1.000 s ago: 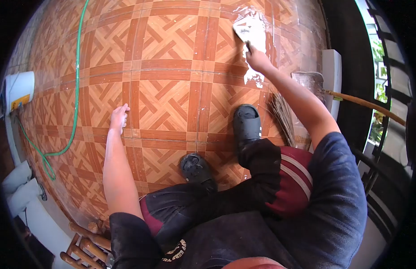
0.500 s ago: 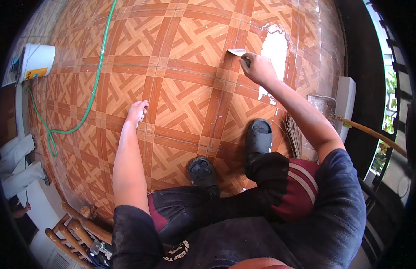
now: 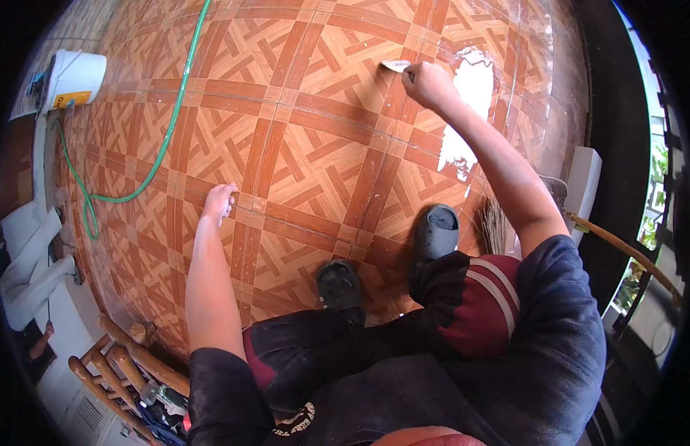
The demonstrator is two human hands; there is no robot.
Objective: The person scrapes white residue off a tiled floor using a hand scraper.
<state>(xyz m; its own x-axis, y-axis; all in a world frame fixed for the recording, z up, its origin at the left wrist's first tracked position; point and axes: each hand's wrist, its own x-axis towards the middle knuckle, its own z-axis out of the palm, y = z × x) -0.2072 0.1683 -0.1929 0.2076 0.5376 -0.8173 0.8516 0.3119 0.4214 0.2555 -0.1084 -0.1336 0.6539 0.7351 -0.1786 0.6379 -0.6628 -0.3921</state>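
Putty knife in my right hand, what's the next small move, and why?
Probably draw the putty knife along the tile joint toward yourself: the right hand grips it with the blade on that joint, white paste lies beside it, and the left hand braces on the floor.

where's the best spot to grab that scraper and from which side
Take the scraper by its dark handle, from the right, as the right hand does. Its thin blade points left onto the tile joint and looks smeared white, so the handle is the only thick, clean part.
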